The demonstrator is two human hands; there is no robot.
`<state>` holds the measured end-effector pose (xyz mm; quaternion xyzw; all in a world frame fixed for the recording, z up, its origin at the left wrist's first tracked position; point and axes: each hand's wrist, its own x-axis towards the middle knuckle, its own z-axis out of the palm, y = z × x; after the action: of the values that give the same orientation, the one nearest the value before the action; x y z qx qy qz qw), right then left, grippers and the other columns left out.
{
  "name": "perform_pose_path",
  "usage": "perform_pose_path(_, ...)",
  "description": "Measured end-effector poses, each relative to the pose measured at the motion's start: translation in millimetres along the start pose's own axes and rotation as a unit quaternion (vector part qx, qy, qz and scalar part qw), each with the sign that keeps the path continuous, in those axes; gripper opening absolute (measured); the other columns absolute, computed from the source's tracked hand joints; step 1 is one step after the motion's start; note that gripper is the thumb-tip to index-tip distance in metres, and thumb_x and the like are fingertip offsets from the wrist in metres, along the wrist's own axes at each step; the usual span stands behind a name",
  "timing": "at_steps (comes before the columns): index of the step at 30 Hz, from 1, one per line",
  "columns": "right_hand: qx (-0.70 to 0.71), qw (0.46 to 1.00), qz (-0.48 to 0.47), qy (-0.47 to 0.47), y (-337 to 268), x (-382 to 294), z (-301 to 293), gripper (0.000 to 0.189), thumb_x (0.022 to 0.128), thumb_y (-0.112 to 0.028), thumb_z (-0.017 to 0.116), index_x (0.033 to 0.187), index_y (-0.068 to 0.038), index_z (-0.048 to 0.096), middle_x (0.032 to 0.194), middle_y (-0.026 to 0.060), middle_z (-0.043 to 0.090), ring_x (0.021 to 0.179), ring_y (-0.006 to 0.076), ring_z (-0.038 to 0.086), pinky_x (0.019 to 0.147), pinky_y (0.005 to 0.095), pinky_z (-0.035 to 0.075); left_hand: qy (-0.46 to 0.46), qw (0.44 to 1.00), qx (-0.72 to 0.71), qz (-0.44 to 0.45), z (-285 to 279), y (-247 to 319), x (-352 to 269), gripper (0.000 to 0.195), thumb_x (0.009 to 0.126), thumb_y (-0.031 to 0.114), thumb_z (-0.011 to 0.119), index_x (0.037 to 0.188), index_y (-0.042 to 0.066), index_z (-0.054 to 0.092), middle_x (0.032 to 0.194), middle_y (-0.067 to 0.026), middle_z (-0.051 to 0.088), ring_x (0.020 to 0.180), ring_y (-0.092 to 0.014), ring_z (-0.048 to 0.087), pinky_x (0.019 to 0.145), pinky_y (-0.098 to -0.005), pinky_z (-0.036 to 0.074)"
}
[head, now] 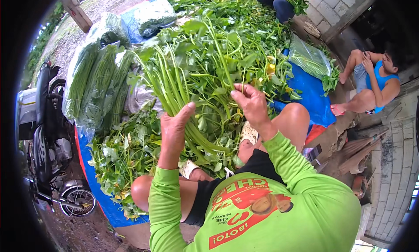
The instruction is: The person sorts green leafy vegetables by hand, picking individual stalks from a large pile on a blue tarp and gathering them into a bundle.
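My left hand (175,126) is wrapped around a thick bundle of water spinach stems (170,91). The leafy ends point away from me, and the bare lower stems (204,139) curve down to the right below the hand. Between the thumb and fingers of my right hand (252,103) is a single leafy stem (220,52), beside the bundle. A large heap of loose water spinach (262,39) spreads out beyond both hands. More loose greens (131,150) lie close in front, around my feet.
Clear plastic bags of bundled greens (95,78) stand at left, with another bag (309,57) at right. A blue tarp (307,91) lies underneath. A motorcycle (49,131) is parked at left. One person (376,75) sits at right; another (281,3) handles greens at the far side.
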<state>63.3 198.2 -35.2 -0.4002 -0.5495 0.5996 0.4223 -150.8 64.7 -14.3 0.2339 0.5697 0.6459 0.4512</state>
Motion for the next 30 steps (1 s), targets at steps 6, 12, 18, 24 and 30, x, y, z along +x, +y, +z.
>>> perform_pose_path(6, 0.032, 0.989, 0.08, -0.124, 7.0, -50.6, 40.6, 0.027, 0.102, -0.015, 0.074, 0.123, 0.002, 0.072, 0.098, -0.0041, 0.07, 0.083, 0.0031, 0.058, 0.074, 0.0218, 0.049, -0.025, 0.998, -0.057, -0.012, 8.1, -22.1, -5.1, 0.027, 0.096, 0.026, 0.082, 0.112, 0.004, 0.077, 0.096, -0.0031, 0.077, 0.081, -0.01, 0.07, 0.071, -0.0269, 0.058)
perform_pose_path(12, 0.096, 0.972, 0.103, -0.188, 3.3, -60.8, 55.2, 0.025, 0.104, -0.015, 0.069, 0.122, 0.003, 0.072, 0.103, 0.0003, 0.074, 0.088, 0.0058, 0.063, 0.078, 0.0237, 0.053, -0.021, 0.989, -0.142, -0.036, 10.3, -31.1, -5.9, 0.026, 0.101, 0.025, 0.075, 0.112, 0.002, 0.073, 0.091, -0.0063, 0.075, 0.072, -0.015, 0.072, 0.065, -0.0352, 0.064)
perform_pose_path(18, -0.122, 0.975, -0.043, -0.18, -0.5, -47.6, 63.2, 0.019, 0.102, -0.013, 0.072, 0.116, -0.001, 0.077, 0.098, 0.0049, 0.073, 0.089, 0.0127, 0.065, 0.082, 0.0292, 0.053, -0.029, 0.994, -0.089, -0.056, -6.4, -21.8, 18.4, 0.028, 0.096, 0.022, 0.079, 0.11, -0.001, 0.073, 0.091, -0.011, 0.076, 0.072, -0.018, 0.074, 0.066, -0.032, 0.064)
perform_pose_path(24, -0.027, 0.981, -0.091, -0.167, -0.2, -65.0, 51.5, 0.023, 0.103, -0.024, 0.073, 0.112, -0.003, 0.078, 0.102, 0.0069, 0.076, 0.1, 0.0176, 0.068, 0.088, 0.032, 0.054, 0.042, 0.99, -0.13, -0.046, -10.9, -18.1, 29.5, 0.031, 0.093, 0.023, 0.083, 0.108, -0.001, 0.07, 0.09, -0.0138, 0.076, 0.071, -0.021, 0.073, 0.065, -0.0361, 0.065)
perform_pose_path(30, -0.178, 0.927, -0.206, -0.257, 18.4, -106.0, 23.8, 0.023, 0.102, -0.024, 0.071, 0.111, -0.003, 0.076, 0.104, 0.0112, 0.075, 0.103, 0.0318, 0.07, 0.091, 0.0435, 0.055, 0.144, 0.983, -0.11, 0.029, -53.8, -6.9, 41.8, 0.029, 0.094, 0.024, 0.084, 0.104, -0.001, 0.075, 0.088, -0.009, 0.074, 0.074, -0.018, 0.072, 0.068, -0.0313, 0.062)
